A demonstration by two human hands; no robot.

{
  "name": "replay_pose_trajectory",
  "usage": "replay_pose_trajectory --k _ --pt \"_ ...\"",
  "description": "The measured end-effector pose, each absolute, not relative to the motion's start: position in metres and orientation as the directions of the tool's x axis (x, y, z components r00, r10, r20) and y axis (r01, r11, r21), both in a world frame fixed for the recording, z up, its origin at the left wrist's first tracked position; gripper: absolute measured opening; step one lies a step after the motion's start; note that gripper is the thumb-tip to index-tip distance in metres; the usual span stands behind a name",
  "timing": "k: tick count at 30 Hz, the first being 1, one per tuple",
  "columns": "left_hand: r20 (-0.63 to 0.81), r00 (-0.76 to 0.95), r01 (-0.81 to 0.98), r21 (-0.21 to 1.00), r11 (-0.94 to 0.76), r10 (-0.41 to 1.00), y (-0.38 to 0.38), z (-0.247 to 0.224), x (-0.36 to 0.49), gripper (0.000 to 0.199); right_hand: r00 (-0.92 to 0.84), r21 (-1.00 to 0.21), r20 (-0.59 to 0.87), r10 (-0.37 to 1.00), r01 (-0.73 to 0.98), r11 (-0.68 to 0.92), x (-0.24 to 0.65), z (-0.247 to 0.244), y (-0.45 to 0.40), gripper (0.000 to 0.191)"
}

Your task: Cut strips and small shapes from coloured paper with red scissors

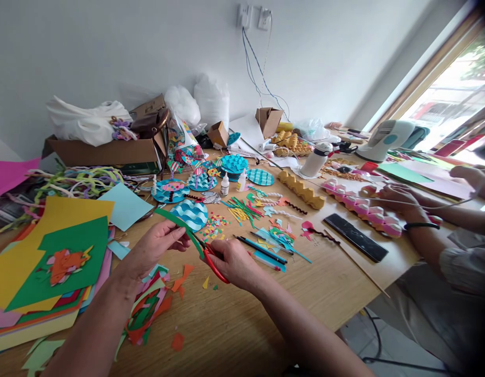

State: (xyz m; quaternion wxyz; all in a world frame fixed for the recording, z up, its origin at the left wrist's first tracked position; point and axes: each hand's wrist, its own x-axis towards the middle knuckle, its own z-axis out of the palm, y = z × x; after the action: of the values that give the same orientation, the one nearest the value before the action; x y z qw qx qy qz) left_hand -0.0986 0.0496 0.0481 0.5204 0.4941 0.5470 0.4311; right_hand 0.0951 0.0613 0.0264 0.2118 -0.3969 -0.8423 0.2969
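My left hand (158, 243) pinches a narrow strip of green paper (174, 217) between thumb and fingers. To its right, my right hand (230, 262) is closed round the red handles of a pair of scissors (216, 268). The scissor blades point up and left, against the green strip, beside my left fingertips. A blue wavy-patterned disc (189, 213) lies just beyond my hands. Several paper scraps (150, 309) in orange, green and pink are heaped below my left hand. Pens (262, 250) lie right of the scissors.
Coloured sheets (14, 262) are stacked at the left. Glue bottles (224, 186), thin paper strips (242, 209) and a black phone (355, 237) lie beyond and right. Another person's hands (399, 199) are at a pink egg-carton strip (360, 207).
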Motion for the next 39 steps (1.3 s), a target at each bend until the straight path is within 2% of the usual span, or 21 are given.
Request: replay_pose_trajectory --k 13,22,27,39 --pt "-0.155 0.057 0.075 0.986 0.15 0.986 0.048 0.051 -0.088 0.018 -0.588 -0.672 0.127 0.799 0.541 0.505 0.093 0.024 0.062 0.031" --pt "-0.161 0.067 0.064 0.985 0.157 0.985 0.049 0.048 -0.094 0.018 -0.587 -0.656 0.135 0.798 0.55 0.516 0.095 0.024 0.062 0.021" --pt "-0.164 0.037 0.083 0.983 0.161 0.986 0.05 0.047 -0.096 0.02 -0.587 -0.678 0.135 0.798 0.533 0.506 0.095 0.022 0.062 0.022" --pt "-0.191 0.104 0.113 0.977 0.18 0.976 0.052 0.043 -0.094 0.017 -0.595 -0.699 0.127 0.794 0.514 0.497 0.095 0.02 0.062 0.021"
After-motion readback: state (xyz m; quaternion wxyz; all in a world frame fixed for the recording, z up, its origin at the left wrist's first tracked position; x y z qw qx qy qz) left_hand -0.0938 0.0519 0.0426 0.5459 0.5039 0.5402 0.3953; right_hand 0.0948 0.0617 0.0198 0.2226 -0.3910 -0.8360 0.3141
